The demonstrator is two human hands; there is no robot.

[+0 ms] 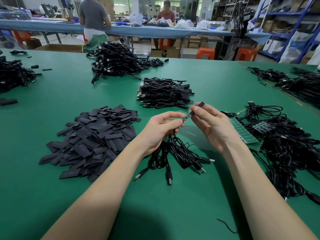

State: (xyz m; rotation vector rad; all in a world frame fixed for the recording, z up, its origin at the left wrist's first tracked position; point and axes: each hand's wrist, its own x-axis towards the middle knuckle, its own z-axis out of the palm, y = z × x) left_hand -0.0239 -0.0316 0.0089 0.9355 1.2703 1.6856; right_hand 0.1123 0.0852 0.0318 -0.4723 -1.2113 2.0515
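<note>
Head: fingers (198, 112) tight on sleeve (201, 104), board (187, 117)

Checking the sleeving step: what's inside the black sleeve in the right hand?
Only the circuit board reaching the black sleeve; the sleeve and the right hand hide how far it enters.

We see bright, even overhead light on the green table (52, 94), a pale sheen on its far part, soft shadows under the left hand (161, 129) and right hand (213, 125), and a darker patch at the bottom edge. The wide lens bends the shelves (285, 23) at right, and the far workbench (155, 31) looks softer than the sharp near cables (174, 150).
</note>
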